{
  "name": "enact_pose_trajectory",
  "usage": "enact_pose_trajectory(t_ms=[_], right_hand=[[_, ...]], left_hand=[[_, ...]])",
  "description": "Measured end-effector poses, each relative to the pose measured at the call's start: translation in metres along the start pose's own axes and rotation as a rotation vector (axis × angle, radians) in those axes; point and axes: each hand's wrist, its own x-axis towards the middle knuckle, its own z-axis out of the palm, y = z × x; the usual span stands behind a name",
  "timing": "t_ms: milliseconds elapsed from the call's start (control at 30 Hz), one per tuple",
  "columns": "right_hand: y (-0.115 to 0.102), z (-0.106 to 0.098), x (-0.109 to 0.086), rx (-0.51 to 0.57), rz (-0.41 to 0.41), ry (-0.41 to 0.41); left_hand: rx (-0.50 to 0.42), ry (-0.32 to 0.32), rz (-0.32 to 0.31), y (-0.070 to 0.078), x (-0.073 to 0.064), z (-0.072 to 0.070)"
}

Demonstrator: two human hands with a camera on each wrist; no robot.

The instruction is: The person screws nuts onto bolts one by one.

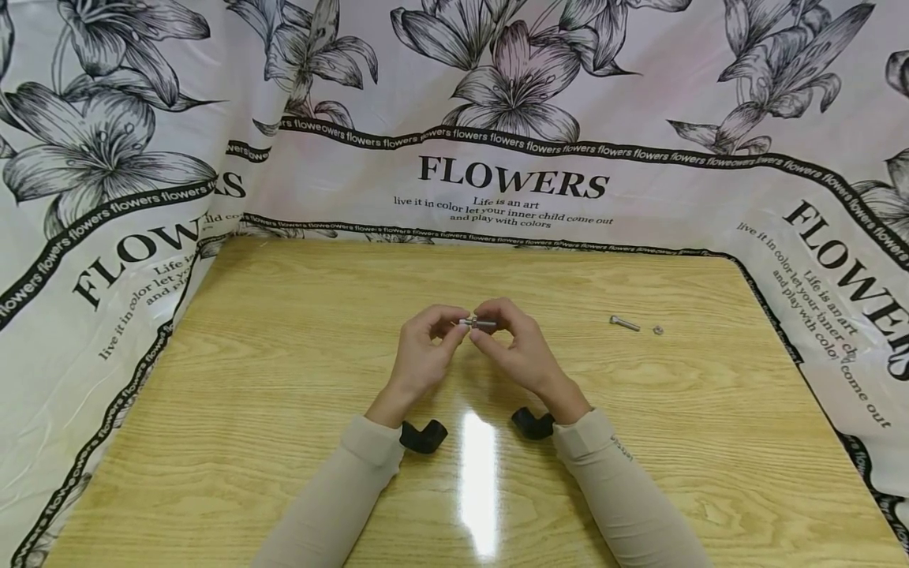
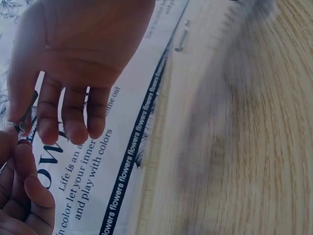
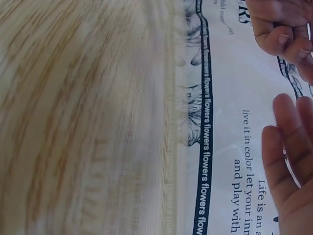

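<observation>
In the head view, my left hand [image 1: 424, 351] and right hand [image 1: 513, 347] meet fingertip to fingertip above the middle of the table. A small metal bolt [image 1: 486, 323] lies level between them, its shank pointing right. At its left end the left thumb and fingers pinch it, covering that end. Around the bolt sits a hexagonal nut [image 1: 474, 322], between the tips of the right thumb and index finger. The left wrist view shows the bolt [image 2: 33, 102] and nut [image 2: 20, 127] close up, with the other right fingers extended. In the right wrist view both pieces are out of sight.
A second bolt [image 1: 625, 323] and a loose nut [image 1: 658, 330] lie on the wooden table [image 1: 319, 300] to the right. Black curved pieces [image 1: 424, 437] sit at both cuffs. Flower-printed cloth [image 1: 511, 189] stands around the back and sides.
</observation>
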Motion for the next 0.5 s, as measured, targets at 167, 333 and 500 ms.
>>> enact_pose_trajectory(t_ms=[167,333,500], right_hand=[[0.0027,0.0009,0.0001,0.002,-0.031,0.01],[0.0008,0.0012,-0.0005,-0.031,0.001,0.012],[-0.0023,0.0,-0.0006,-0.039,0.034,-0.001]], left_hand=[[-0.003,0.002,0.003,-0.0009,0.0006,0.0007],[0.023,0.003,-0.009,0.0003,0.0004,0.0005],[0.035,0.001,-0.002,0.0,0.0005,0.0006]])
